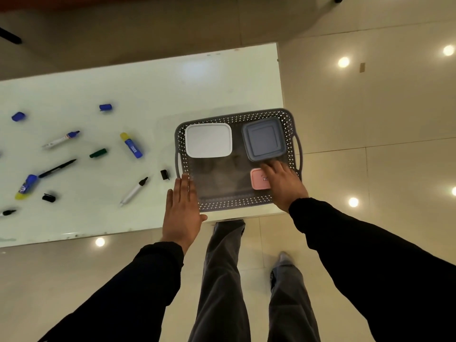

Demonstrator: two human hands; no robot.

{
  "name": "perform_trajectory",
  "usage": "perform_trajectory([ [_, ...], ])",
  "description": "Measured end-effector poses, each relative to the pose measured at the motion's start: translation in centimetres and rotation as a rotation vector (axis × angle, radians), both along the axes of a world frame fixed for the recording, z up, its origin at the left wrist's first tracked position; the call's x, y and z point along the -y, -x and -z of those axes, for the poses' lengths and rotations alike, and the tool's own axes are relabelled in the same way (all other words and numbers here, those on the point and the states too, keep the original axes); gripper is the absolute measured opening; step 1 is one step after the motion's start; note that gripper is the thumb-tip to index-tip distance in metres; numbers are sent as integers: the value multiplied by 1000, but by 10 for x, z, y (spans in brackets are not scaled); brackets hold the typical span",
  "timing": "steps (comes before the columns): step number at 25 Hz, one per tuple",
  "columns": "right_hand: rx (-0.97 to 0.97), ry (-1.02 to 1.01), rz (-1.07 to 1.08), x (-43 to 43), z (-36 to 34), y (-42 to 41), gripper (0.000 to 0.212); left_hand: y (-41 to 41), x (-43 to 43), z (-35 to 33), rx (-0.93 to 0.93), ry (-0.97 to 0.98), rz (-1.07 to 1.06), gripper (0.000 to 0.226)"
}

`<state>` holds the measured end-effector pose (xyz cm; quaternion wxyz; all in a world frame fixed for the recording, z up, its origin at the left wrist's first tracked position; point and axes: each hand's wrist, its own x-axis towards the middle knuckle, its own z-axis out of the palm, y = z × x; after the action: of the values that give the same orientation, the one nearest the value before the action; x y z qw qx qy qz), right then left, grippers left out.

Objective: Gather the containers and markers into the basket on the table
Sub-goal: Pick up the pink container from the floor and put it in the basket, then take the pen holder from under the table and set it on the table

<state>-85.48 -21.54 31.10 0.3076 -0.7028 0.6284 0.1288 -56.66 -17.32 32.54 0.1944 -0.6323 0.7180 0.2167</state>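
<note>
A grey perforated basket (pixel 235 204) stands at the table's right front corner. Inside it lie a white lidded container (pixel 208 140), a blue-grey lidded container (pixel 263 139) and a small pink container (pixel 257 180). My right hand (pixel 283 183) is inside the basket, its fingers resting on the pink container and touching the blue-grey one. My left hand (pixel 183 208) lies flat, fingers together, against the basket's left front edge. Markers lie scattered to the left: a white one with a black tip (pixel 134 191), a blue-tipped one (pixel 61 138) and a black pen (pixel 57 168).
The white table (pixel 148 95) also holds two blue-and-yellow tubes (pixel 131 145) (pixel 26 186), a green cap (pixel 98 153), blue caps (pixel 105 107) (pixel 18 116) and black caps (pixel 164 174) (pixel 48 197). The basket sits close to the table's right edge. My legs stand below the front edge.
</note>
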Motion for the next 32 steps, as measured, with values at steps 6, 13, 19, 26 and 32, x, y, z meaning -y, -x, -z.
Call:
perform_trajectory([
  [6, -4, 8, -1, -1, 4, 6, 82, 1, -5, 2, -9, 18, -24, 114],
  [13, 39, 123, 77, -43, -81, 16, 79, 34, -44, -67, -46, 62, -6, 98],
  [19, 137, 60, 216, -178, -171, 25, 84, 80, -139, -152, -117, 105, -125, 97],
  [26, 129, -26, 165, -324, -221, 46, 88, 108, -286, -203, -187, 76, -251, 99],
  [32, 115, -38, 196, -350, -211, 42, 86, 107, -314, -193, -230, 29, -254, 98],
])
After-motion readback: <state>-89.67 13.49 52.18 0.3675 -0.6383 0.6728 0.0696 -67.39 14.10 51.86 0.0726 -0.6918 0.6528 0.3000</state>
